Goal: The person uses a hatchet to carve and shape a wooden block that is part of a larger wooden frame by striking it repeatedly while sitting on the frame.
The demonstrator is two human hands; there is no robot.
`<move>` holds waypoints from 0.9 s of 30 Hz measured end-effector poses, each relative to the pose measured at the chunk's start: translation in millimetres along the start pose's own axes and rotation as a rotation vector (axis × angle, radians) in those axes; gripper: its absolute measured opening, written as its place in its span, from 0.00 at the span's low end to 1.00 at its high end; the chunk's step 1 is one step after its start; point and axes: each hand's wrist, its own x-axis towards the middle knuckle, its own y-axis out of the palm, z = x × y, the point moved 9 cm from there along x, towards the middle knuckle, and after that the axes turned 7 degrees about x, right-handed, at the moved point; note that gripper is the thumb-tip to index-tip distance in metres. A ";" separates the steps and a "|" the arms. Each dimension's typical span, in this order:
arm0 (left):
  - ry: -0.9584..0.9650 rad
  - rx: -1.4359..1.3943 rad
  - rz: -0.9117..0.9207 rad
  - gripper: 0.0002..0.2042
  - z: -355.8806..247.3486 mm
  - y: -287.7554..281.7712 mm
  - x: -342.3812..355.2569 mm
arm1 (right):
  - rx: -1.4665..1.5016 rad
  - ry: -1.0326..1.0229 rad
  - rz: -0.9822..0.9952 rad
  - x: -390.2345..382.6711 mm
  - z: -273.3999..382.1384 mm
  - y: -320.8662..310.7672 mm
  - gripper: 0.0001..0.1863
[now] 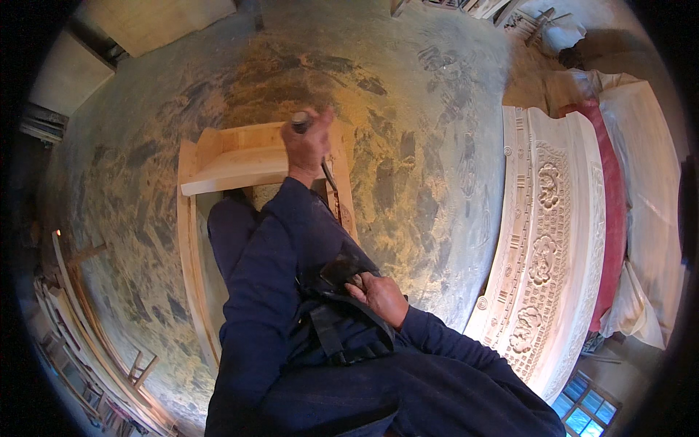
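Observation:
My left hand (307,146) is closed round the upper part of a chisel (330,176). The round end of its handle shows at the top of my fist, slightly blurred, and its narrow dark blade slants down to the right side rail of a pale wooden frame (237,162). A dark cut or groove runs along that rail beneath the blade. Over my lap, my right hand (384,297) grips the short handle of a dark, broad-headed tool (341,273), possibly an axe or hammer. My legs partly hide the frame.
On the right stands a long curved wooden panel (542,258) with carved flowers, beside red cloth (608,204) and plastic sheeting (648,182). Long timber strips (98,342) lie at the left. Sawdust and dark scuffs cover the floor (408,109). Pale boards (156,22) stand at the far left.

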 end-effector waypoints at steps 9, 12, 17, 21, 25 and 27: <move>0.267 0.441 -0.068 0.14 -8.0 35.4 -2.3 | 0.147 0.084 0.045 4.2 1.2 -6.6 0.21; 0.284 0.473 0.039 0.15 -12.3 51.7 -4.9 | 0.170 0.090 0.037 3.3 -3.2 -6.9 0.21; 0.093 0.315 0.035 0.16 8.5 19.0 9.0 | 0.221 0.140 0.030 1.7 -0.5 -12.1 0.21; 0.122 0.307 -0.056 0.17 5.7 8.5 7.5 | 0.338 0.183 0.030 -2.0 -9.4 -15.6 0.20; 0.299 0.470 -0.058 0.18 -6.5 23.8 10.3 | 0.272 0.225 0.011 4.6 -20.0 -30.0 0.20; 0.305 0.544 -0.033 0.19 -8.5 28.0 15.5 | 0.307 0.158 -0.082 13.3 -12.1 -52.0 0.18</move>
